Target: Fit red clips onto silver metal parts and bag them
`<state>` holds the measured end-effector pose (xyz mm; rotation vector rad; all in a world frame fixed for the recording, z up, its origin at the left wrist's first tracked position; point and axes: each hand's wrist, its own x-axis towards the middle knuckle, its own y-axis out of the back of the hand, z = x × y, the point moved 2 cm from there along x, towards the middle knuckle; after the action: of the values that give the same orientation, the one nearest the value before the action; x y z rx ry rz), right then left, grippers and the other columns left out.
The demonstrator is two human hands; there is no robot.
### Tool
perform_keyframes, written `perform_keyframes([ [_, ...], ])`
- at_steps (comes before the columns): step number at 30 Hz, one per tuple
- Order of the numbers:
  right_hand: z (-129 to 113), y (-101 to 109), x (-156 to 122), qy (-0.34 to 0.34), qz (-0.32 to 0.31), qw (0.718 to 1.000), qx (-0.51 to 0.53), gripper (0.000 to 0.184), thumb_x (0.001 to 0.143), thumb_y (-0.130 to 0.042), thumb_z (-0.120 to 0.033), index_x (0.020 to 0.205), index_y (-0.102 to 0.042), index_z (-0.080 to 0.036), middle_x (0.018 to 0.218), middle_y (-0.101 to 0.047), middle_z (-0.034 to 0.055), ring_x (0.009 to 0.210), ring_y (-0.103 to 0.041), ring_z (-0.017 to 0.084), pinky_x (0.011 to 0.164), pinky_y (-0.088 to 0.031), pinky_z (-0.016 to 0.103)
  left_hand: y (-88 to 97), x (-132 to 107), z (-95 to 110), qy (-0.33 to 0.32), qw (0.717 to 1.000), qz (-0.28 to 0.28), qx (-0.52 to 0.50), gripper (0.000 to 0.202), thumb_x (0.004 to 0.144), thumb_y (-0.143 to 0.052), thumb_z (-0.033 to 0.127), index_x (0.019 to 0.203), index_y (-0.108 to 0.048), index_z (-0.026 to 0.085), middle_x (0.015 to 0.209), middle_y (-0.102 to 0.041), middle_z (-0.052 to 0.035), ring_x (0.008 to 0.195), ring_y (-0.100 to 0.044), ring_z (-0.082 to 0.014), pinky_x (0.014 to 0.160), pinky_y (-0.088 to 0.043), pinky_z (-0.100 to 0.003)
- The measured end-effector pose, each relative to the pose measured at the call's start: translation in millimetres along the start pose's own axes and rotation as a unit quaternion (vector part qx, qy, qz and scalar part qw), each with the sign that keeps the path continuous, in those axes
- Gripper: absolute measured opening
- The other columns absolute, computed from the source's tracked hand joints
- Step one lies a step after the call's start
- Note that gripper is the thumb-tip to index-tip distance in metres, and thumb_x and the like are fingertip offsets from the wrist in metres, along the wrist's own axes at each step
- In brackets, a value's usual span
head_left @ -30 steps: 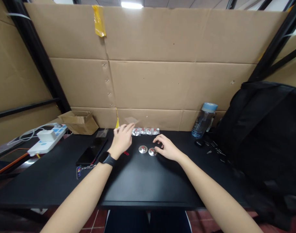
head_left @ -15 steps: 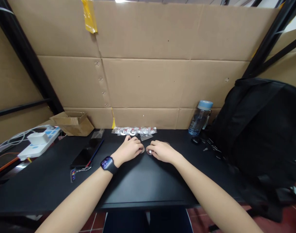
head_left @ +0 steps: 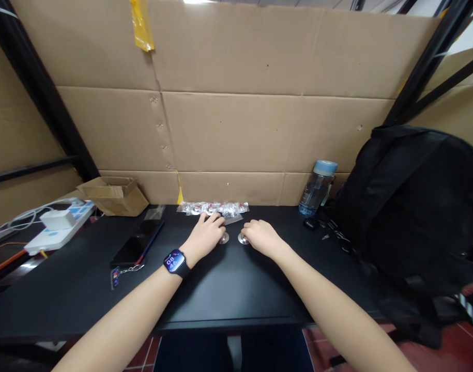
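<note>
My left hand (head_left: pixel 206 232), with a dark smartwatch (head_left: pixel 175 261) on the wrist, is over the desk with its fingers bent. The fingers close on the edge of a small shiny, clear-rimmed disc (head_left: pixel 224 238). A short gap to the right, my right hand (head_left: pixel 262 238) has its fingers curled together on a second such disc (head_left: pixel 242 238). Both discs are low at the desk surface and partly covered by fingers. Just beyond the hands lies a row of clear plastic packets (head_left: pixel 197 207) with shiny round pieces and red bits inside.
A black phone (head_left: pixel 135 245) with a keychain (head_left: pixel 115 277) lies left, near an opened cardboard box (head_left: pixel 122 199) and a white power strip (head_left: pixel 58 235). To the right stand a blue-lidded bottle (head_left: pixel 317 188) and a black backpack (head_left: pixel 418 217). Cardboard panels (head_left: pixel 228 129) wall off the back.
The hands have drawn slightly apart, my left hand shifting left and my right hand a little right. More of both discs now shows between them.
</note>
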<state>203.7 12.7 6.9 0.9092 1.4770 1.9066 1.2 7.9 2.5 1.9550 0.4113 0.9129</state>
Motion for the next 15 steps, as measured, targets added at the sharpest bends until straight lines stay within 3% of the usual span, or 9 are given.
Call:
perform_keyframes([
  [6, 4.2, -0.9, -0.7, -0.034, 0.005, 0.999, -0.024, 0.015, 0.094, -0.057, -0.015, 0.092, -0.072, -0.018, 0.102, -0.071, 0.0103, 0.097, -0.060, 0.024, 0.078, -0.042, 0.033, -4.4, -1.3, 2.3, 0.003, 1.000, 0.005, 0.003, 0.017, 0.093, -0.055, 0.015, 0.098, -0.071, 0.018, 0.120, -0.066, -0.0134, 0.123, -0.052, -0.0311, 0.099, -0.038, -0.048],
  [15, 8.8, -3.9, -1.0, -0.025, 0.015, 0.999, -0.029, 0.014, 0.096, -0.056, -0.017, 0.096, -0.069, -0.018, 0.108, -0.068, 0.0102, 0.098, -0.058, 0.025, 0.075, -0.043, 0.033, -0.3, -2.0, 1.9, 0.018, 0.999, 0.018, 0.025, 0.028, 0.093, -0.046, 0.012, 0.109, -0.068, 0.019, 0.144, -0.054, -0.0124, 0.136, -0.042, -0.0334, 0.102, -0.037, -0.050],
])
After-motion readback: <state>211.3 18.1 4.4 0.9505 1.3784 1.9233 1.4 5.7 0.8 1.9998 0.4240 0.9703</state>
